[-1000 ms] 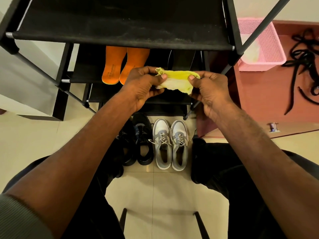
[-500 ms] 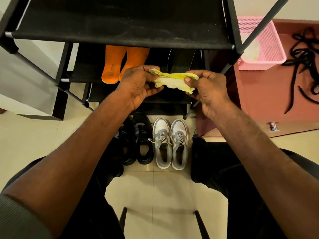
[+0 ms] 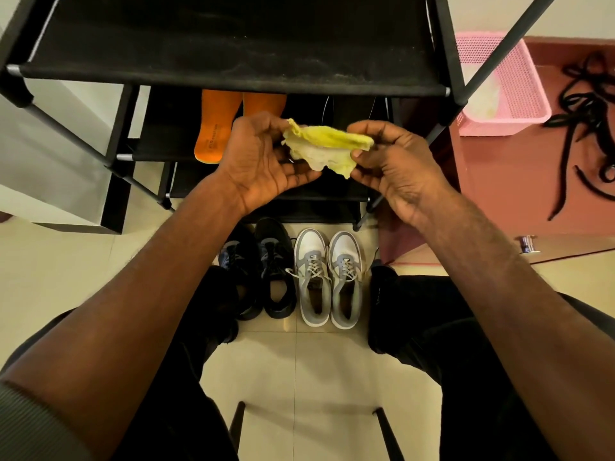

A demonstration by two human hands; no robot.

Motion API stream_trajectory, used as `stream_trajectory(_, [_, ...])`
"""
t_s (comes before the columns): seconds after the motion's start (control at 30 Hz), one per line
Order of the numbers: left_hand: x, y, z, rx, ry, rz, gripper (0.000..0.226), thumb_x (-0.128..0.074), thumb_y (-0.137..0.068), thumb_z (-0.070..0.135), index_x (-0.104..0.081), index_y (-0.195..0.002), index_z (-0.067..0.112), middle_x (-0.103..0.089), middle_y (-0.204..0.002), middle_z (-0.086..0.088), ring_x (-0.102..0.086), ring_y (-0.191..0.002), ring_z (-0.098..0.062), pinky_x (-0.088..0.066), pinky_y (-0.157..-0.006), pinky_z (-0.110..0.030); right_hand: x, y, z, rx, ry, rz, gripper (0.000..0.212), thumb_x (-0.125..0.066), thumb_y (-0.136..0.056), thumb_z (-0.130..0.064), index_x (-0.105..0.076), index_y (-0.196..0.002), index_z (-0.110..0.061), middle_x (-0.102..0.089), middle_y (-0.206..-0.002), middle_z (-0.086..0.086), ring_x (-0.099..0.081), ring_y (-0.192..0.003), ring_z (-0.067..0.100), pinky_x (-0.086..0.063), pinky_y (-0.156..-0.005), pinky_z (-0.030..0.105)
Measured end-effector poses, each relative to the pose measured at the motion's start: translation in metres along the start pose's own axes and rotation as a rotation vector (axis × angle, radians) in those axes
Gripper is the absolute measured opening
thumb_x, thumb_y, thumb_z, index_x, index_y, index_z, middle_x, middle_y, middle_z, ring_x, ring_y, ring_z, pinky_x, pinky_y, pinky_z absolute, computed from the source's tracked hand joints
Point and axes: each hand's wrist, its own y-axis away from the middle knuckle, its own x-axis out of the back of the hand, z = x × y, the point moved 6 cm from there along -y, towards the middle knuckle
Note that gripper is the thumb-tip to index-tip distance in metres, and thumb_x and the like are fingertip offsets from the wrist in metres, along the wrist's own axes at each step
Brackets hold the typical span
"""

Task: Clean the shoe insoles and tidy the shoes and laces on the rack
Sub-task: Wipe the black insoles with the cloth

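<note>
A small yellow cloth [image 3: 327,146] is stretched between my hands in front of the black shoe rack [image 3: 233,48]. My left hand [image 3: 263,161] pinches its left end and my right hand [image 3: 396,158] pinches its right end. Two orange insoles [image 3: 216,128] lie on the rack's middle shelf, behind my left hand. A pair of black shoes [image 3: 266,267] and a pair of grey-and-white sneakers [image 3: 327,277] stand side by side on the floor below. Black laces [image 3: 585,121] lie in a loose tangle at the far right.
A pink plastic basket [image 3: 509,78] sits to the right of the rack on a reddish-brown surface [image 3: 506,181]. A small metal object [image 3: 527,243] lies near that surface's edge. My knees in dark trousers flank the shoes. Two dark chair legs [image 3: 238,424] show on the beige tiles.
Both hands turned and spread the cloth slightly, so it hangs more open between them, while staying in about the same place before the rack.
</note>
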Motion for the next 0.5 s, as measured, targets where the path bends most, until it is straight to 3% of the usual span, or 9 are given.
stream_trajectory(0.07, [0.0, -0.001, 0.0, 0.015, -0.05, -0.019, 0.037, -0.054, -0.096, 0.036, -0.064, -0.12, 0.009, -0.063, -0.137, -0.023, -0.063, -0.124, -0.043, -0.053, -0.102, -0.051, 0.002, -0.001, -0.001, 0.013, 0.002, 0.021, 0.04, -0.068, -0.086, 0.013, -0.075, -0.111, -0.017, -0.077, -0.11, 0.006, -0.075, -0.1, 0.022, -0.06, -0.077, 0.029])
stream_trajectory(0.17, [-0.004, 0.0, -0.001, -0.033, -0.15, -0.014, 0.046, -0.064, -0.098, 0.037, -0.061, -0.132, 0.006, -0.068, -0.13, -0.019, -0.068, -0.117, -0.038, -0.059, -0.095, -0.046, 0.003, -0.001, -0.002, 0.019, 0.044, 0.07, 0.036, -0.07, -0.083, 0.014, -0.076, -0.105, -0.014, -0.078, -0.096, 0.003, -0.076, -0.089, 0.019, -0.058, -0.072, 0.029])
stream_trajectory(0.33, [-0.004, 0.0, 0.005, -0.207, -0.402, 0.045, 0.018, -0.065, -0.094, -0.005, -0.068, -0.11, 0.004, -0.069, -0.124, -0.02, -0.074, -0.104, -0.028, -0.062, -0.084, -0.035, 0.002, 0.003, -0.007, 0.081, 0.129, 0.079, 0.033, -0.064, -0.085, 0.016, -0.077, -0.081, -0.014, -0.078, -0.087, 0.002, -0.076, -0.086, 0.017, -0.061, -0.073, 0.028])
stream_trajectory(0.4, [-0.001, -0.001, 0.006, -0.238, -0.407, 0.076, 0.019, -0.062, -0.094, -0.011, -0.069, -0.097, 0.006, -0.068, -0.121, -0.018, -0.074, -0.102, -0.027, -0.061, -0.083, -0.033, 0.002, 0.004, -0.011, 0.128, 0.186, 0.036, 0.036, -0.06, -0.087, 0.018, -0.076, -0.076, -0.012, -0.079, -0.095, 0.006, -0.077, -0.094, 0.022, -0.063, -0.078, 0.033])
stream_trajectory(0.5, [0.001, -0.001, 0.01, -0.269, -0.373, 0.099, 0.027, -0.055, -0.094, -0.017, -0.066, -0.085, 0.007, -0.067, -0.114, -0.013, -0.072, -0.106, -0.028, -0.061, -0.085, -0.033, -0.001, 0.005, -0.016, 0.183, 0.338, -0.065, 0.035, -0.061, -0.088, 0.019, -0.078, -0.074, -0.009, -0.078, -0.1, 0.01, -0.077, -0.092, 0.029, -0.062, -0.072, 0.03])
